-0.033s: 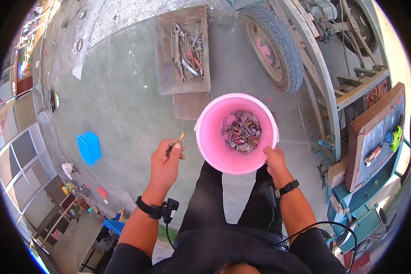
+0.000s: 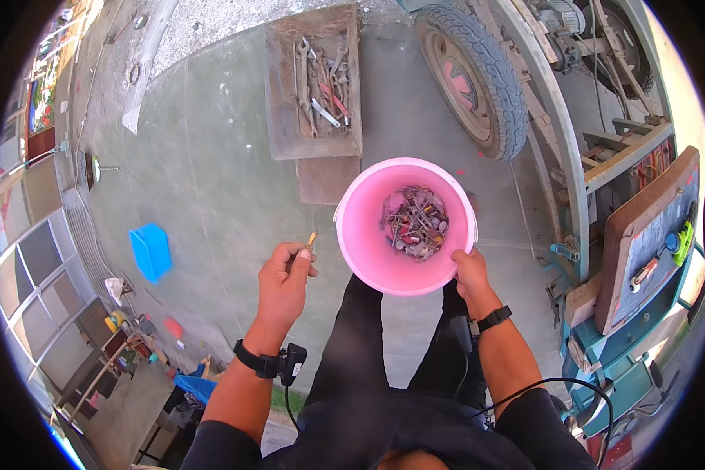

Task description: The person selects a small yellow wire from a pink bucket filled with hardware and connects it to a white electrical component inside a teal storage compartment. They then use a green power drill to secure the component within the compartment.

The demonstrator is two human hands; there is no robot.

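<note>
My left hand [image 2: 288, 278] pinches a small thin brass-coloured piece [image 2: 312, 239] upright between thumb and fingers, just left of the bucket. My right hand [image 2: 470, 274] grips the right rim of a pink bucket [image 2: 360, 243], which is tilted so its inside faces me. A pile of small metal bits [image 2: 415, 223], like nails and screws mixed with some coloured pieces, lies in the bottom of the bucket.
Beyond the bucket is a rusty metal tray [image 2: 282, 141] of wrenches [image 2: 321, 90]. A wheeled metal frame [image 2: 583, 219] with a tyre [image 2: 505, 110] stands at right, near a tool-topped bench [image 2: 619, 305]. A blue container [image 2: 150, 251] sits at left, before clutter [image 2: 192, 384].
</note>
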